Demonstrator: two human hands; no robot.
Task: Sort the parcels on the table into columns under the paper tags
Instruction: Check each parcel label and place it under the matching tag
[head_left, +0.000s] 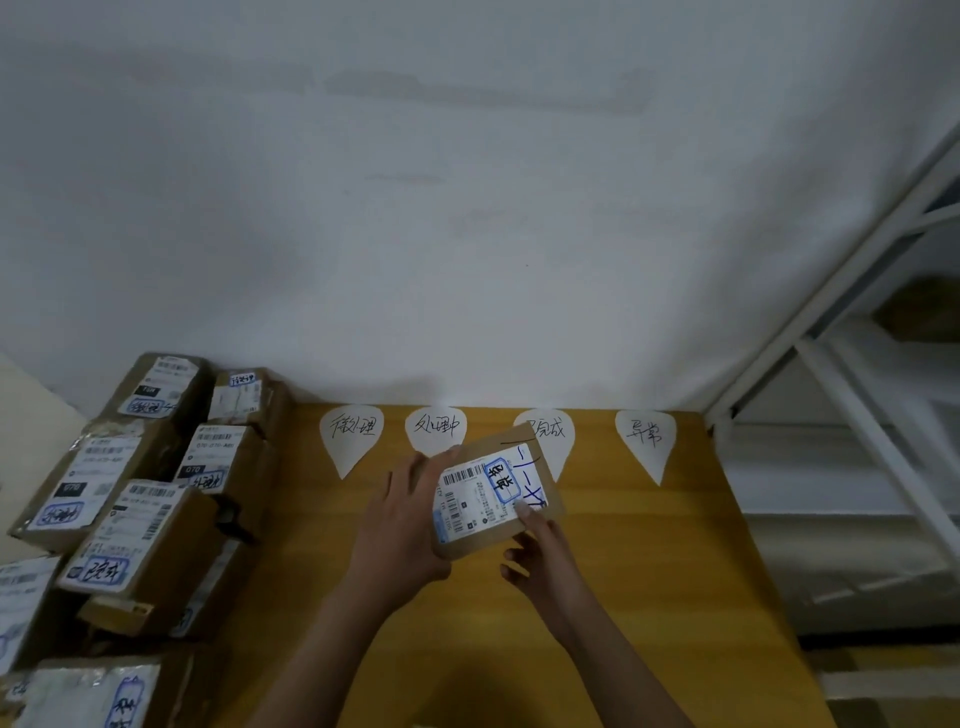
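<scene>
Parcel (493, 496) (label up) sits between the hands: left hand (405, 519) grips its edge, right hand (540, 556) seemingly pinches its corner.

Dim, bluish, soft overall focus, wide-angle bending at edges.

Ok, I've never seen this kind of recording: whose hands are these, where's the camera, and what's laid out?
No machine here: a person wears one camera on the head, looking forward and down. Their left hand and right hand hold a small cardboard parcel, fingers gripping its edges, above a yellow table. Four handwritten paper tags lie along the table's far edge; the parcel partly hides the third. More labelled parcels are piled at the left. A white rack stands at the right.
</scene>
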